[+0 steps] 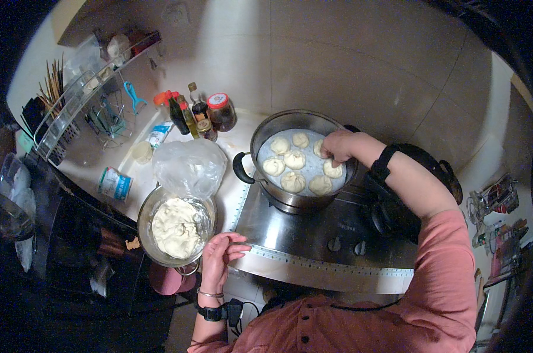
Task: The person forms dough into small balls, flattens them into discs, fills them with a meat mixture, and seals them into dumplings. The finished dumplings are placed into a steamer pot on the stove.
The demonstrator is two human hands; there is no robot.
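Several pleated dough buns lie spaced apart on a pale liner inside a round metal steamer pot on the stove. My right hand reaches into the pot on its right side. Its fingertips touch or hover over a bun; whether they grip it I cannot tell. Another bun is partly hidden behind that hand. My left hand holds nothing, fingers apart, beside the right rim of a metal bowl. A large mass of soft dough fills much of the bowl.
A clear plastic bag overhangs the bowl's back rim. Bottles and jars stand by the wall. The steamer's black side handle sticks out leftward. A dark wok sits under my right forearm. Two stove knobs face me.
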